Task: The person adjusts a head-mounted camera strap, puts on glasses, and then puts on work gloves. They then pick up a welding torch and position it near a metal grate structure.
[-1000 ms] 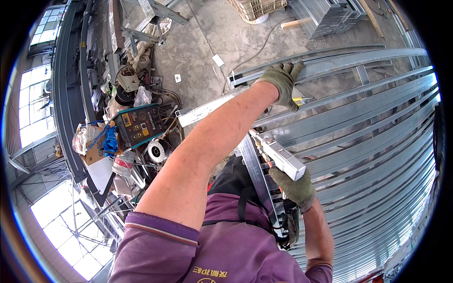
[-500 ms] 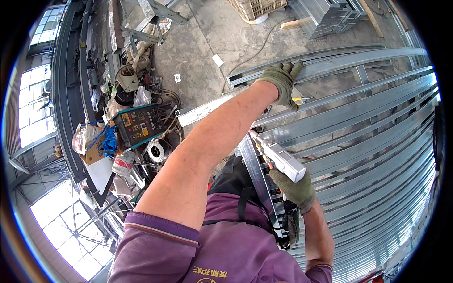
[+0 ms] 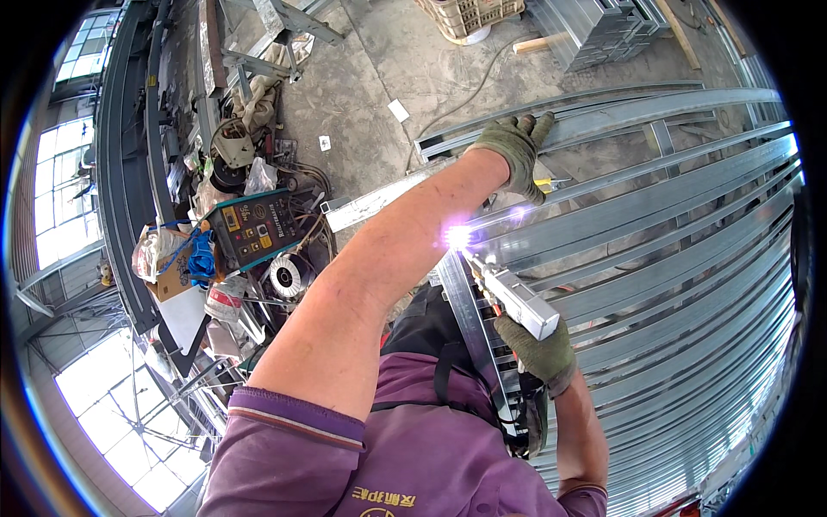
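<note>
My left hand (image 3: 514,153), in a green work glove, straddles a wide galvanized metal rail (image 3: 637,121), fingers over its far side and thumb on the near side. The bare left forearm crosses the picture's middle. In my gloved right hand (image 3: 543,351) is a boxy silver welding torch (image 3: 521,306), its nozzle aimed up and left. A bright violet-white arc (image 3: 458,236) glows at the nozzle tip, where a thin rail's end meets a crosswise metal bar (image 3: 461,293). Glare hides the joint itself. The right fingers are partly covered by the torch.
Long parallel metal rails (image 3: 672,246) fill the right side. Leftward stand a welding machine (image 3: 254,228) with a black panel, a wire spool (image 3: 289,276), cables and bags. A plastic crate (image 3: 465,15) and stacked metal profiles (image 3: 594,30) sit on the concrete floor at the back.
A bright arc has lit at the torch's nozzle, with a small violet reflection on the rail nearby. The torch and right hand have shifted very slightly; my left hand keeps its place.
</note>
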The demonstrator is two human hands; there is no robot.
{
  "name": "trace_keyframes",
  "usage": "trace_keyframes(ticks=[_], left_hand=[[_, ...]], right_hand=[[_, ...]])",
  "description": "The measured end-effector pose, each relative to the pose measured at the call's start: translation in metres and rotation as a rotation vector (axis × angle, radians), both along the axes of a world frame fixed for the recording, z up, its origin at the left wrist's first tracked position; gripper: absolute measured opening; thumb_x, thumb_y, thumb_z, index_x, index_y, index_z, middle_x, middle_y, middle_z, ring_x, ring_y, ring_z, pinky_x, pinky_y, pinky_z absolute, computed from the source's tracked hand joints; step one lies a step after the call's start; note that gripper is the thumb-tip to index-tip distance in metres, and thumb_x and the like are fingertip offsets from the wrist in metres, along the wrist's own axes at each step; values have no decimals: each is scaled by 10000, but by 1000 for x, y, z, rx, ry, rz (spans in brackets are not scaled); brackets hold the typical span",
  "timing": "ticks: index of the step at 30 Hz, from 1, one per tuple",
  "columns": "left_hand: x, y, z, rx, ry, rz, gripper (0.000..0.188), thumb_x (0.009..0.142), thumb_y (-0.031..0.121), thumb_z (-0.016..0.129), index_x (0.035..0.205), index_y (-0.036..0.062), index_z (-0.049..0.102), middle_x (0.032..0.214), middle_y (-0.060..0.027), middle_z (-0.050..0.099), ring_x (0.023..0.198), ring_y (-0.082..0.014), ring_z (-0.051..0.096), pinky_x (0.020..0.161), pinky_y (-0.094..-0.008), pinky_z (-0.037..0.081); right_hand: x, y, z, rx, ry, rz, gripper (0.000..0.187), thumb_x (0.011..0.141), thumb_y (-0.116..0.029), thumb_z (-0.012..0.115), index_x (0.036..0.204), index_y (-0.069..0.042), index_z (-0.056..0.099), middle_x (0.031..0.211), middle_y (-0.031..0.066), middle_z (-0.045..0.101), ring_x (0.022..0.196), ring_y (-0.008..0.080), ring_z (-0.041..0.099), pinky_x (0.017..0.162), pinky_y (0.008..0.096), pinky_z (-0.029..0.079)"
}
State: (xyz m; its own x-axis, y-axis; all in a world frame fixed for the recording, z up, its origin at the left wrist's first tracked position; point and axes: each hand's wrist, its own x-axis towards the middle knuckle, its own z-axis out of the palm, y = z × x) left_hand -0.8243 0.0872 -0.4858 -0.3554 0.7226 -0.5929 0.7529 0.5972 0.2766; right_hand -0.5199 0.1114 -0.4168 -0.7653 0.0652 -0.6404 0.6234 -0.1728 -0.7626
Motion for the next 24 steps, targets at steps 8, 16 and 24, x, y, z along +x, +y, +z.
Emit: trace_keyframes(ticks=[8,16,24], left_hand=[[0,-1,-1,-5,-7,4,1447,686,659,871,1703,86,16,1695,-276,282,1549,-429,332,1253,-476,319],[-1,1,4,-16,-42,8,1459,683,665,870,1702,88,1,1701,-290,257,1556,-442,316,1261,-480,308],[1,1,4,-22,-24,-4,1473,679,673,875,1701,83,-6,1697,-289,267,1539,-440,347,1250,-479,328]], right_hand=[[-5,9,8,-109,14,-113,378,952,-100,790,1302,14,702,1122,51,759,984,112,683,837,286,561],[-15,5,2,-70,23,-78,371,942,-110,802,1284,2,711,1095,72,773,977,129,713,829,303,574],[-15,5,-4,-120,27,-79,363,940,-115,804,1270,3,710,1092,77,772,970,128,709,811,307,574]])
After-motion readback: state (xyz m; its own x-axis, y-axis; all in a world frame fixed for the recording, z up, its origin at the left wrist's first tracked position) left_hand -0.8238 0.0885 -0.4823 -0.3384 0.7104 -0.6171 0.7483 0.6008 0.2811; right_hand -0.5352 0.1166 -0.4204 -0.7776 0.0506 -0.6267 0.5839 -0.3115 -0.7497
